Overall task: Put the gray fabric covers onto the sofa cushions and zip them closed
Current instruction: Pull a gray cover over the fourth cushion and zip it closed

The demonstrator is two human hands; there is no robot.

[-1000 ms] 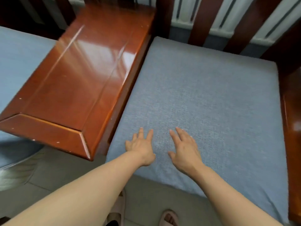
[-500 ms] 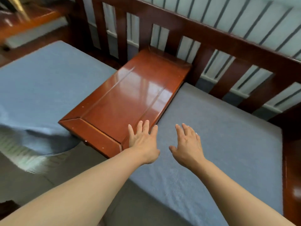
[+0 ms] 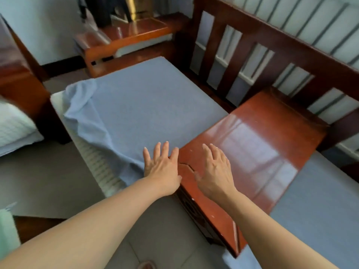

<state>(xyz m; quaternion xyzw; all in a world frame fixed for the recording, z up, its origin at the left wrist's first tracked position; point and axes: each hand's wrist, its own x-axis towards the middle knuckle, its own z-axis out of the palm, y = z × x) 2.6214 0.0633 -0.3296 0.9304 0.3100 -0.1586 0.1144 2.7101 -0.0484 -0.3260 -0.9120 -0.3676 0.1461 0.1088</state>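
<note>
— Where are my hands?
— Left hand (image 3: pixel 162 167) spread flat, holding nothing, by the cover's (image 3: pixel 136 113) loose edge; right hand (image 3: pixel 214 171) open above the wooden armrest (image 3: pixel 262 144).
— And the cushion (image 3: pixel 97 158)?
— Its white corner pokes out, cover bunched there.

Two bare forearms, no sleeves, hands (image 3: pixel 163 167) without rings (or any wristwear)

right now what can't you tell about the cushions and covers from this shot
Head view only:
- Zipper on the left cushion: none visible; bunched cover hides the open end.
- Right cushion: cut off by the frame edge, partly behind the wooden armrest.
- Whether left hand or right hand touches anything: unclear.
</note>
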